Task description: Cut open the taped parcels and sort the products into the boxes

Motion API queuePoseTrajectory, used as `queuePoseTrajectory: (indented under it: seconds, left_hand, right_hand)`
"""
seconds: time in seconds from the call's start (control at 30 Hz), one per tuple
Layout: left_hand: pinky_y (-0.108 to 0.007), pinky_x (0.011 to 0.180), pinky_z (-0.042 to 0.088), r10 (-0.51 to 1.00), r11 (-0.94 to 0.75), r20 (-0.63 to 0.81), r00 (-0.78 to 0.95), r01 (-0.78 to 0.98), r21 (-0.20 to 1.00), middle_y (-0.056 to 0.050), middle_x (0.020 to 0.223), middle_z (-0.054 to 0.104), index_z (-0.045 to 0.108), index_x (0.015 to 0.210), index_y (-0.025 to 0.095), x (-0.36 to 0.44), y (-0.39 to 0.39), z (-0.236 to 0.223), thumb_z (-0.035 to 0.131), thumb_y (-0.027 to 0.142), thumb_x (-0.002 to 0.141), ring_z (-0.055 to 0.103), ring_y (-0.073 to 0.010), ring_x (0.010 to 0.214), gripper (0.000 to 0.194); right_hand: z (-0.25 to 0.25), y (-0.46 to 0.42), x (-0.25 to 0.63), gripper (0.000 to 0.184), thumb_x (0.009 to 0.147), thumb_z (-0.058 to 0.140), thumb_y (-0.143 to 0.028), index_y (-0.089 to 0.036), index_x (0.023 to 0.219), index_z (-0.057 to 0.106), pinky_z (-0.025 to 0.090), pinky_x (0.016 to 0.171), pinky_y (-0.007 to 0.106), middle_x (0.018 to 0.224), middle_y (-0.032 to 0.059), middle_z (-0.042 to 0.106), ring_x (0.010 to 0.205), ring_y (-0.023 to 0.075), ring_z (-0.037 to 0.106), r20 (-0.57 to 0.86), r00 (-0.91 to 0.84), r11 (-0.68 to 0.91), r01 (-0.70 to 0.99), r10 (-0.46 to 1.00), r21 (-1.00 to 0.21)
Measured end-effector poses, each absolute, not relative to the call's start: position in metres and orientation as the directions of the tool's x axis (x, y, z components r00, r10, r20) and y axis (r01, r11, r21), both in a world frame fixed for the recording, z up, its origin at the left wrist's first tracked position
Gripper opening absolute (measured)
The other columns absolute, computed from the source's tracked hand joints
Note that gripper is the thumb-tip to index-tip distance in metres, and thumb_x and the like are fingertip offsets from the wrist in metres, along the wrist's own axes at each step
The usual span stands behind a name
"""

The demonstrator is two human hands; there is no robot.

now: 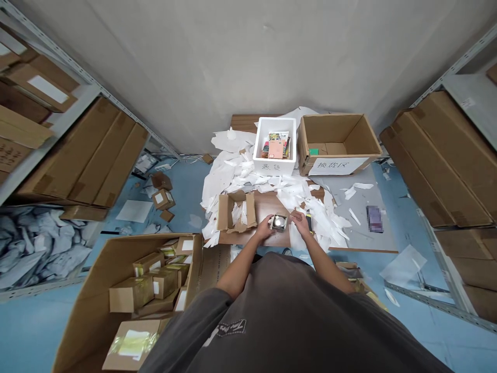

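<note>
My left hand (265, 227) grips the left side of a small square box (279, 223) with a shiny round top, held just above the low brown table (264, 206). At the box's right side, my right hand (301, 223) has its fingers curled and pinched; what they hold is too small to tell. An opened small cardboard box (235, 211) with white paper inside lies to the left of my hands. A dark tool with a yellow spot (309, 221) lies just right of my right hand.
White paper scraps (236, 171) cover the table. Behind stand a white foam box (275, 146) of items and an open carton (337, 141). A large carton (128, 290) of small boxes sits on the blue floor at left. Shelves of cartons line both sides.
</note>
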State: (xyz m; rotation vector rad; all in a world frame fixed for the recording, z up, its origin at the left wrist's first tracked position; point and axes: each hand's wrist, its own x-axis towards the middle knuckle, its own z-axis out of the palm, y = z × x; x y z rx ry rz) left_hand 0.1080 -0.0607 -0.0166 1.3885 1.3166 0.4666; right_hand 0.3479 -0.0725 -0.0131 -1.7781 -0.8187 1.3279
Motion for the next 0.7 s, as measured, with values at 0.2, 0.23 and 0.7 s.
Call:
queuePoseTrajectory:
  seconds: [0.2,0.23,0.7]
  left_hand:
    - [-0.048,0.119,0.051,0.873,0.199,-0.371,0.316,0.464,0.863,-0.019,0.165,0.054,0.050,0.162,0.021,0.119,-0.057,-0.021,0.097,0.016,0.062,0.061,-0.0336,0.141,0.111]
    - [-0.049,0.121,0.049,0.881,0.174,-0.352,0.318,0.472,0.864,-0.018,0.167,0.052,0.048,0.164,0.022,0.120,-0.056,-0.020,0.097,0.016,0.061,0.059,-0.0341,0.144,0.114]
    - [-0.048,0.117,0.051,0.820,-0.013,-0.285,0.496,0.514,0.858,-0.015,0.143,0.069,0.058,0.145,0.020,0.121,-0.030,-0.010,0.101,0.032,0.060,0.065,-0.0378,0.136,0.096]
  right_hand:
    - [-0.007,-0.016,0.329,0.061,0.081,0.084,-0.055,-0.024,0.131,0.067,0.051,0.115,0.039,0.142,0.0128,0.070,0.134,0.0300,0.065,-0.561,0.204,-0.594,0.188,0.803,-0.782]
    - [-0.006,-0.009,0.330,0.054,0.085,0.080,-0.055,-0.024,0.127,0.068,0.049,0.116,0.039,0.138,0.0113,0.071,0.133,0.0297,0.065,-0.577,0.230,-0.618,0.208,0.784,-0.758]
    - [0.014,-0.037,0.329,0.054,0.058,0.103,-0.017,-0.028,0.108,0.087,0.037,0.128,0.060,0.167,0.0096,0.054,0.155,0.0490,0.043,-0.331,-0.225,-0.027,0.791,0.916,-0.611]
